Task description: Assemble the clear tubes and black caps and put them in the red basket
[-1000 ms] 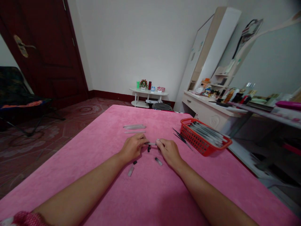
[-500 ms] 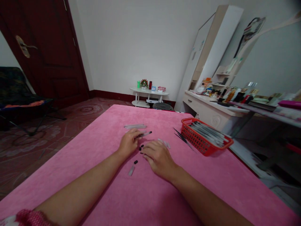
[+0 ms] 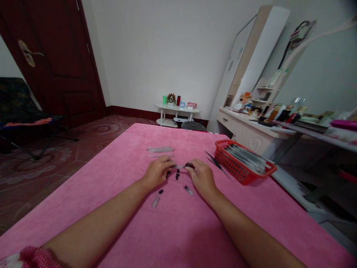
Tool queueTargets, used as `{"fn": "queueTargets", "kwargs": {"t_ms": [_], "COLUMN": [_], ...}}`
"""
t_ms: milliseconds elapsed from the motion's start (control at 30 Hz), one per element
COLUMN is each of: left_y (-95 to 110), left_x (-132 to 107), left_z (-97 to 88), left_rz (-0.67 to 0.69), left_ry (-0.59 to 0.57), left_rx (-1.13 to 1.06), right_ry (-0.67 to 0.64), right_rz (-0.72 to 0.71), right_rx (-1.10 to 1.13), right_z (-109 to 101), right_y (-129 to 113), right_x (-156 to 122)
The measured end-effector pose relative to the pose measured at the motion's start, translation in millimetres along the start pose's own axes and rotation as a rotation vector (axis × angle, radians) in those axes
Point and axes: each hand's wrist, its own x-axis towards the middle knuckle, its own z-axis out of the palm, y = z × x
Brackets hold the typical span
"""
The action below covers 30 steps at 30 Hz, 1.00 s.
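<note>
A slim, pale pen barrel (image 3: 180,166) is stretched between my two hands above the pink cloth. My left hand (image 3: 156,172) is closed round its left end. With thumb and fingers my right hand (image 3: 203,178) pinches the dark right end. Small black plugs (image 3: 177,176) lie on the cloth just below the barrel, one of them by my left fingertips. A clear cap with a black end (image 3: 189,190) rests below my right hand. Nearer me are another clear cap (image 3: 156,201) and a black piece (image 3: 161,191). Clear tubes (image 3: 160,150) lie beyond my left hand.
A red plastic basket (image 3: 232,166) full of pale pens stands on the right of the pink-covered table (image 3: 134,230). Thin black refills (image 3: 216,163) lie beside it. Farther right is a dressing table (image 3: 245,128) with bottles; a folding chair (image 3: 25,115) stands at left.
My right hand has moved up and right and now grips the barrel's dark end. A black-ended clear cap now lies below it. The barrel has turned nearly level.
</note>
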Motion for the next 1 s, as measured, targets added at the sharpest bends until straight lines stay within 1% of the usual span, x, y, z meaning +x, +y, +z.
{"fn": "queueTargets", "kwargs": {"t_ms": [167, 233, 300, 333, 367, 433, 533, 600, 700, 800, 867, 933, 1000], "left_y": [1.1, 0.5, -0.7, -1.6, -2.6, -4.9, -8.5, -10.4, -11.7, -12.0, -12.6, -13.5, -13.9], "left_x": [0.2, 0.4, 0.6, 0.8, 0.9, 1.0, 1.1, 1.3, 2.1, 3.4, 4.0, 4.6, 5.2], "left_z": [-0.9, -1.1, -1.1, -1.1, -0.9, -0.4, 0.5, 0.9, 1.1, 0.8, 0.3, -0.6, -2.0], "left_rz": [0.044, 0.034, 0.003, -0.015, -0.033, -0.064, -0.103, -0.137, -0.207, -0.281, -0.324, -0.36, -0.394], "left_ry": [-0.014, -0.003, 0.027, 0.043, 0.06, 0.093, 0.15, 0.217, 0.33, 0.415, 0.455, 0.478, 0.521], "left_rx": [0.006, 0.008, 0.01, 0.008, 0.004, -0.016, -0.082, -0.148, -0.258, -0.351, -0.402, -0.462, -0.553], "right_ry": [-0.056, -0.017, 0.055, 0.072, 0.06, -0.054, -0.299, -0.41, -0.525, -0.58, -0.581, -0.558, -0.474], "right_rz": [0.049, 0.051, 0.024, -0.01, -0.067, -0.251, -0.551, -0.662, -0.748, -0.802, -0.81, -0.793, -0.72], "right_rx": [-0.12, -0.119, -0.081, -0.053, -0.021, 0.045, 0.089, 0.062, 0.004, -0.037, -0.049, -0.008, 0.109], "right_z": [-1.6, -3.4, -5.7, -6.6, -7.2, -6.7, -2.7, 0.1, 2.4, 3.7, 4.8, 5.8, 6.2], "right_y": [-3.9, -6.6, -12.3, -16.4, -21.2, -32.5, -48.8, -56.1, -60.4, -60.5, -60.3, -59.7, -57.8], "right_x": [-1.4, -1.2, -1.1, -1.4, -2.1, -4.8, -10.9, -14.4, -16.8, -18.4, -20.6, -23.1, -24.0]}}
